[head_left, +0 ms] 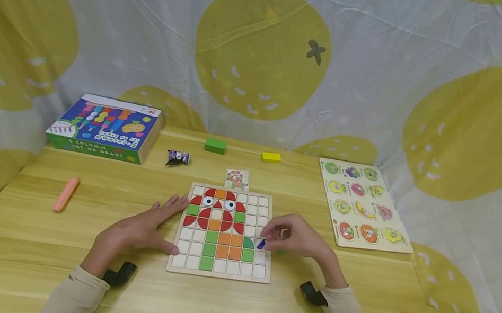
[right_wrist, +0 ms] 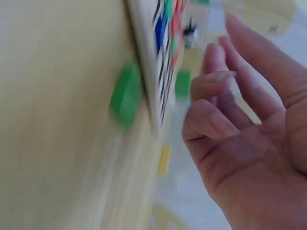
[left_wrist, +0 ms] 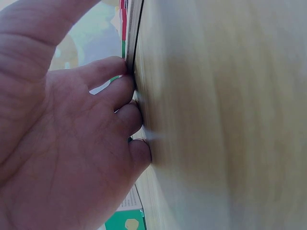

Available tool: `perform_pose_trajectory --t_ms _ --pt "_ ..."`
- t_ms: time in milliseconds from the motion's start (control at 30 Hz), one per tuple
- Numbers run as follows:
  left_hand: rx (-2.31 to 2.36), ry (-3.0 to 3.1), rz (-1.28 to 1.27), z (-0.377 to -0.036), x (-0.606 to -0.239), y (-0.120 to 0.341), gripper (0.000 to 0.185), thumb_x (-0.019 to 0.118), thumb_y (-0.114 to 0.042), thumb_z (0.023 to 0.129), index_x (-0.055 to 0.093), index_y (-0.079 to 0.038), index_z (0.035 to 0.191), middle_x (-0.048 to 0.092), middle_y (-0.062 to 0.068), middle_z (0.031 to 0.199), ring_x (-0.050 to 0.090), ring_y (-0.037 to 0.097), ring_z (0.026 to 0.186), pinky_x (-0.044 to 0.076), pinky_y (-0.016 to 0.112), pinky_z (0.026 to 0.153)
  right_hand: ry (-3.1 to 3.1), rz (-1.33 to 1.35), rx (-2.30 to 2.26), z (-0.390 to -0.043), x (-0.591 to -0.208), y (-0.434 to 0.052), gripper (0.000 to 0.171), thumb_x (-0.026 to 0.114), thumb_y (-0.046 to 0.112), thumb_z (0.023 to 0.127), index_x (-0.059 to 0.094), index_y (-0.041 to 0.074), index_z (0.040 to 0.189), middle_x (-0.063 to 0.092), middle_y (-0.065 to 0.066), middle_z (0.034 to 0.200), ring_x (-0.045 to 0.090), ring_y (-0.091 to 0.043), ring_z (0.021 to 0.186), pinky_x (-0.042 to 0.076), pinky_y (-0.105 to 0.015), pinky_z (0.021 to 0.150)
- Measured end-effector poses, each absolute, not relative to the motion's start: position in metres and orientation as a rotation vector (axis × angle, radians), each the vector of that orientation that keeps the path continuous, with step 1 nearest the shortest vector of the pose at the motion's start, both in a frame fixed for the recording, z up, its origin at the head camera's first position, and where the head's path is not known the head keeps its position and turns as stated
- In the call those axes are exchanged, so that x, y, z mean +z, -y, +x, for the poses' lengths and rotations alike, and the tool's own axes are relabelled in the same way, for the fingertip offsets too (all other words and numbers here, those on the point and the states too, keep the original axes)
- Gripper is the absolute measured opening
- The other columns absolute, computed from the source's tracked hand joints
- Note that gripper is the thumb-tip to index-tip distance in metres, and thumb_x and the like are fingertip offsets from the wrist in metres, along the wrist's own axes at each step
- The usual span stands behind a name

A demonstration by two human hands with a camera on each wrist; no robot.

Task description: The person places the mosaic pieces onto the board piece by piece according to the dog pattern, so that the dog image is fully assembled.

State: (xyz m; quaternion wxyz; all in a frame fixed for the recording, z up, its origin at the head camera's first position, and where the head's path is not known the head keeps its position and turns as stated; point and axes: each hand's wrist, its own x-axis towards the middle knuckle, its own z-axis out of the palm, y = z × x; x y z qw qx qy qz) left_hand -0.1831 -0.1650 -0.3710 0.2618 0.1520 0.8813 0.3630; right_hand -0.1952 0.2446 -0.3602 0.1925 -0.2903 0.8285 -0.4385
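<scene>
The left hand [head_left: 144, 227] rests flat, fingers straight, against the square wooden mosaic board's [head_left: 177, 266] left edge on the worktop [head_left: 25, 253]. The right hand [head_left: 299, 238] seemingly pinches a small blue tile [head_left: 260, 244] over the board's right column; light, stiff, best held by its edges.

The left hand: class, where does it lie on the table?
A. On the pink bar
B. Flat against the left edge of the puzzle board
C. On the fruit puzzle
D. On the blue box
B: the left hand lies flat on the table with its fingers straight, touching the left edge of the puzzle board, far from the other things.
</scene>
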Motion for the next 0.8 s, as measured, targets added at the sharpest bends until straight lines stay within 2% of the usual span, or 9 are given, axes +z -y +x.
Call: perform_pose_trajectory --t_ms 200,367,567,800 --pt "0.989 -2.378 0.413 -0.183 -0.372 0.166 0.12 0.094 -0.045 0.082 0.019 -0.029 0.175 0.004 0.017 0.182 -0.001 0.061 0.16 0.009 0.076 0.125 -2.391 -0.771 -1.157 -0.201 -0.372 -0.278 0.031 0.093 0.006 0.083 0.079 0.006 0.111 0.074 -0.006 0.102 0.058 -0.019 0.081 0.047 -0.023 0.068" --pt "0.987 -2.384 0.425 -0.184 -0.372 0.165 0.12 0.094 -0.044 0.082 0.019 -0.027 0.175 0.005 0.018 0.181 -0.001 0.06 0.16 0.008 0.075 0.126 -2.377 -0.699 -1.17 -0.201 -0.381 -0.289 0.036 0.094 0.007 0.082 0.078 0.005 0.114 0.071 -0.007 0.099 0.053 -0.017 0.078 0.043 -0.021 0.067" --pt "0.988 -2.385 0.423 -0.184 -0.371 0.165 0.12 0.094 -0.043 0.082 0.02 -0.027 0.175 0.005 0.018 0.181 -0.001 0.061 0.16 0.008 0.076 0.125 -2.383 -0.694 -1.185 -0.202 -0.384 -0.292 0.031 0.095 0.003 0.08 0.078 0.002 0.107 0.067 -0.01 0.093 0.053 -0.017 0.079 0.044 -0.02 0.067" --pt "0.995 -2.377 0.42 -0.183 -0.371 0.165 0.119 0.094 -0.042 0.083 0.02 -0.026 0.175 0.004 0.017 0.181 -0.002 0.06 0.16 0.007 0.075 0.126 -2.409 -0.665 -1.156 -0.201 -0.383 -0.289 0.023 0.095 0.001 0.078 0.081 0.005 0.096 0.068 -0.008 0.094 0.057 -0.018 0.083 0.048 -0.022 0.072"
